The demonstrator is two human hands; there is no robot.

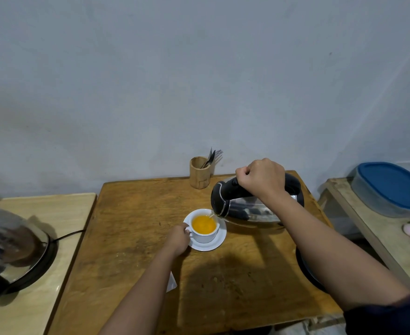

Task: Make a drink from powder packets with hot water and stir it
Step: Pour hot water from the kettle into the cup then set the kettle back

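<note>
Worn, scuffed wooden table [131, 238]; glossy white ceramic cup [205, 234] and saucer [219, 240]; polished metal kettle [252, 209], shiny black plastic lid; turned wooden holder [199, 175].

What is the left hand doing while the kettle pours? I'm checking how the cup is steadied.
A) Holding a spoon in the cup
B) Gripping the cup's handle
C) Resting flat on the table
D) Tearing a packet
B: the left hand pinches the handle of the white cup on its saucer.

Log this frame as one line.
phase: pouring | right hand: tilting kettle | left hand: on cup handle | drink: orange | stirring: not started
</note>
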